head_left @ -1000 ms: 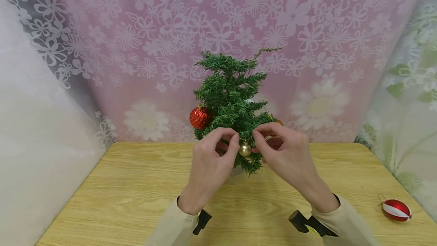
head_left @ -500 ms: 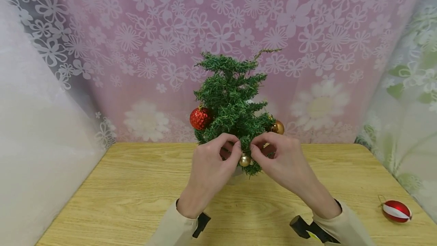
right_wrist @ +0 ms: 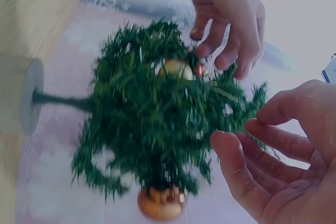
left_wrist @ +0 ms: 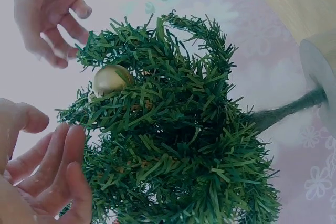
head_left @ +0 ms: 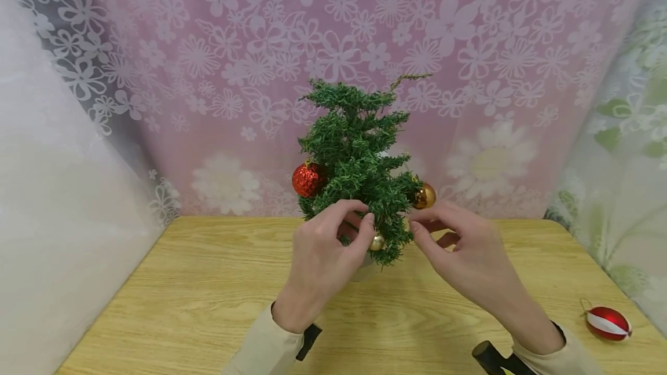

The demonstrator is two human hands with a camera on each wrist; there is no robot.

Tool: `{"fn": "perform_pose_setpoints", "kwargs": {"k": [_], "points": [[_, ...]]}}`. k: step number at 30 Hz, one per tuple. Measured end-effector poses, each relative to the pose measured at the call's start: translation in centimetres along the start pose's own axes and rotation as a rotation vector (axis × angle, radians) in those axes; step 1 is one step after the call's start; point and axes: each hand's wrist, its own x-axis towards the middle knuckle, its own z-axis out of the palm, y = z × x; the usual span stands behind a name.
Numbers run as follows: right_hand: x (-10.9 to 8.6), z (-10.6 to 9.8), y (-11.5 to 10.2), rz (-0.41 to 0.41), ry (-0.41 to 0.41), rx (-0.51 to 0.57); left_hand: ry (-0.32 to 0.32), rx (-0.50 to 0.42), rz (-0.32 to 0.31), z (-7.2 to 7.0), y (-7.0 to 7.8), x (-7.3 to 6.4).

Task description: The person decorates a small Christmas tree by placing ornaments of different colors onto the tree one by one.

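Observation:
A small gold bauble (head_left: 377,242) hangs low on the front of a green tabletop Christmas tree (head_left: 354,138); the left wrist view shows the bauble (left_wrist: 111,80) among the branches. My left hand (head_left: 323,253) is right beside it, thumb and fingers slightly parted at the branch tips, with nothing seen between them. To the right of the tree, my right hand (head_left: 469,253) has its fingers loosely bent. In the right wrist view, a gap shows between the thumb and fingers of that hand (right_wrist: 286,156). Part of the bauble is hidden behind my left thumb.
A red bauble (head_left: 307,180) hangs on the tree's left side and a copper-gold bauble (head_left: 424,195) on its right. A red and white striped ornament (head_left: 608,323) lies at the right of the wooden table (head_left: 208,294). Floral curtains (head_left: 219,103) stand behind.
Both hands came down with the gold bauble, which now hangs lower on the tree. My right hand has since drawn away to the right, while the left stays beside the bauble.

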Motion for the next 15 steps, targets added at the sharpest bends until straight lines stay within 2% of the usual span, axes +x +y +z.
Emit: {"fn": "perform_pose_setpoints", "kwargs": {"k": [3,6,10,15], "points": [[-0.9,-1.2,1.0,-0.008,0.024,-0.034,0.043,0.040,0.072,0.0,0.2,0.2],[-1.9,-2.3,2.2,0.011,0.049,-0.075,0.038,0.114,0.106,0.2,0.3,0.4],[-3.1,-3.9,4.0,0.078,0.052,-0.127,0.010,0.187,0.108,0.5,0.5,0.7],[-4.5,-5.6,6.7,0.146,0.031,-0.168,0.029,0.200,0.118,0.8,0.6,0.9]]}}
